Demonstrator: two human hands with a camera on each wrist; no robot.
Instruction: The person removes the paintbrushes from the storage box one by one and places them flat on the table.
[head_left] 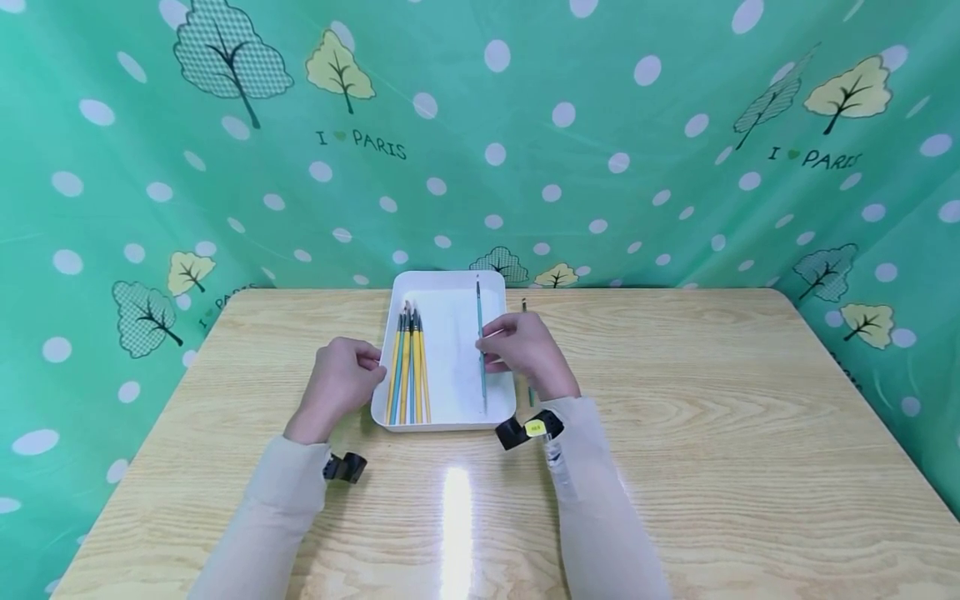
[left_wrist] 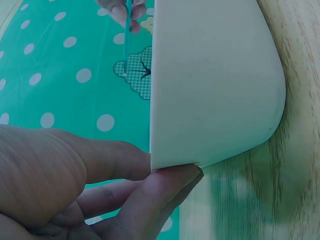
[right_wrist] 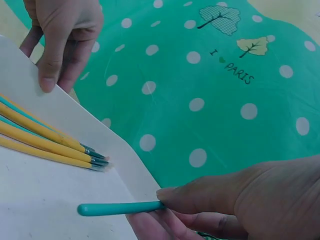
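My left hand (head_left: 343, 379) pinches the left rim of a white tray (head_left: 452, 367), thumb on the inner side and fingers outside and under it. In the left wrist view those fingers grip the tray's side wall (left_wrist: 215, 75). My right hand (head_left: 527, 348) pinches a thin teal paintbrush (head_left: 480, 310) by its handle over the right part of the tray. Its bristles point away toward the backdrop. The rounded handle end (right_wrist: 100, 209) shows in the right wrist view. Several yellow and blue paintbrushes (head_left: 410, 367) lie side by side along the tray's left, bristles pointing away.
Another dark-tipped paintbrush (head_left: 524, 306) lies on the wooden table (head_left: 712, 400) just right of the tray, partly hidden by my right hand. A green dotted cloth (head_left: 525, 167) hangs behind the table's back edge. Black wrist cameras (head_left: 347, 467) sit at both cuffs.
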